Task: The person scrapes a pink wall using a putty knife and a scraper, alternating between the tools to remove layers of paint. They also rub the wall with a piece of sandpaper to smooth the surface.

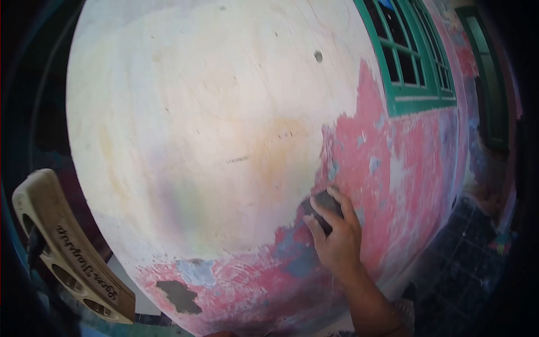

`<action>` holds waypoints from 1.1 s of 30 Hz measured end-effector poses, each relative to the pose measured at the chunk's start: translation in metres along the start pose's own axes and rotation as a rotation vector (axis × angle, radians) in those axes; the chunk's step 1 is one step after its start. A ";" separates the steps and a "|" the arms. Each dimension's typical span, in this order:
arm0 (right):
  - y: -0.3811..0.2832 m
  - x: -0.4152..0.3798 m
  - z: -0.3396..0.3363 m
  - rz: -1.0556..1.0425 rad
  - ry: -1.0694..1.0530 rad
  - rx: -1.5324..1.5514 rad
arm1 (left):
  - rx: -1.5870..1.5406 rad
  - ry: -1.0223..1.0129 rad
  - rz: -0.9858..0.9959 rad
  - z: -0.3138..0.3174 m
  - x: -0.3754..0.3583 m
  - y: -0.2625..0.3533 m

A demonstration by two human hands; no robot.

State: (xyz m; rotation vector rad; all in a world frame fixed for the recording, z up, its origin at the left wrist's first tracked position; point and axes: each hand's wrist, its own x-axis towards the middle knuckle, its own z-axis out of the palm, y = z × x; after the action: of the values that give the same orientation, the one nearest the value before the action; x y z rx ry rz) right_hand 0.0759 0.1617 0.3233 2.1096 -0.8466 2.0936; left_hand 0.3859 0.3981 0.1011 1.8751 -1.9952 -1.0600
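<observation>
My right hand (340,238) reaches up from the lower right, closed around a dark grey block (327,205) that looks like a sanding block. It presses the block against the wall (224,101), where the whitish upper layer meets the worn pink paint (368,224). Thumb and fingers grip the block's sides, and part of it is hidden under them. Grey-blue patches (297,255) show through the pink just left of the wrist. My left hand is out of view.
A green-framed window (412,56) sits in the wall at upper right. At lower left stands a beige plastic chair or stool part (78,253) with oval holes and lettering. Dark floor tiles (457,269) lie at right. A bare grey patch (178,296) marks the lower wall.
</observation>
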 end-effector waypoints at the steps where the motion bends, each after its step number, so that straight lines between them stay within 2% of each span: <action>1: -0.001 -0.001 0.000 0.003 0.001 0.010 | 0.025 -0.008 -0.005 -0.003 0.001 0.000; 6: -0.003 0.003 -0.005 -0.005 -0.024 -0.012 | 0.130 -0.065 -0.007 -0.008 0.006 -0.012; 11: 0.001 0.026 0.010 -0.048 0.090 0.007 | 0.231 -0.142 -0.014 0.004 0.018 -0.046; 12: 0.002 0.031 0.013 -0.047 0.126 0.025 | 0.254 -0.164 -0.029 -0.003 0.016 -0.023; 13: 0.001 0.029 0.010 -0.033 0.092 0.016 | 0.162 -0.153 -0.194 -0.009 0.008 0.004; 15: -0.005 0.021 0.001 0.004 0.021 -0.001 | -0.027 -0.075 -0.522 -0.039 -0.015 0.109; 16: -0.002 0.012 0.001 -0.008 0.015 -0.016 | -0.025 -0.079 -0.410 -0.030 -0.007 0.069; 18: 0.006 -0.004 0.002 -0.054 0.006 -0.044 | -0.126 -0.005 -0.011 0.009 0.016 -0.030; 19: 0.006 -0.001 0.002 -0.070 0.032 -0.055 | -0.176 0.026 0.084 0.018 0.024 -0.057; 23: -0.005 0.028 0.003 0.013 0.053 -0.007 | 0.008 -0.041 -0.012 0.004 0.016 -0.022; 25: -0.005 0.017 0.005 0.028 0.035 -0.001 | 0.048 -0.077 -0.033 0.000 0.021 -0.010; 27: 0.000 -0.001 0.006 -0.022 0.025 -0.054 | 0.125 -0.103 -0.052 0.003 0.023 -0.015; 30: 0.001 -0.018 0.007 0.020 -0.030 -0.006 | 0.188 -0.100 -0.048 0.007 0.027 -0.025; 33: 0.001 0.002 0.013 -0.034 0.072 -0.014 | 0.244 -0.104 -0.073 0.004 0.032 -0.021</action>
State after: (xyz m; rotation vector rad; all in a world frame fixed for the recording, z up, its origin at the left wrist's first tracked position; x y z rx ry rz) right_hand 0.0873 0.1548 0.3240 2.0137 -0.8089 2.1257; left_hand 0.3951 0.3711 0.0753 2.0663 -2.2181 -0.9899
